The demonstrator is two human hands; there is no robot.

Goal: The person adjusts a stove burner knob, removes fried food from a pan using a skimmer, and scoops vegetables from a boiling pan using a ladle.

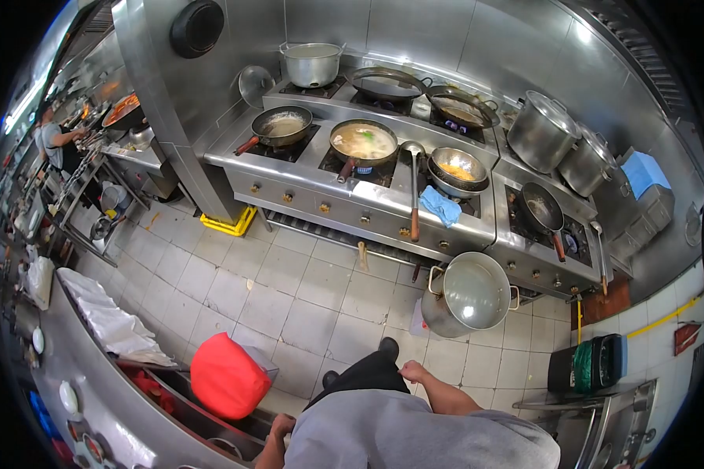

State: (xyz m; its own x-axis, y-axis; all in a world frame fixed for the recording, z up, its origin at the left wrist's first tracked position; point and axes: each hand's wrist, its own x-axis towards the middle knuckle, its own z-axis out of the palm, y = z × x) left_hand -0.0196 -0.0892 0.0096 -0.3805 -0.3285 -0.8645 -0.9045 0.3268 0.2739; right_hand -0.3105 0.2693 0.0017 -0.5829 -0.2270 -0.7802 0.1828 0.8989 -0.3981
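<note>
My left hand [282, 425] hangs low beside an open steel drawer [188, 402] in the counter; its fingers are mostly hidden. Near it, a bright red rounded cover [228, 377] sits beside a pale box [261, 361]. My right hand [414, 371] is held in front of my body, fingers curled in, with nothing visible in it. Ahead on the range, a frying pan [364, 143] holds pale liquid with white and green pieces. To its right are a long-handled ladle [414, 191], a strainer with yellow bits [459, 166] and a blue cloth [440, 205].
A large stockpot [477, 293] stands low before the range [344, 205]. More pans and lidded pots [542, 131] fill the burners. At right stands a black bin [575, 363] with a green liner. Another person [55, 141] works at the far left. The counter [94, 375] curves along my left.
</note>
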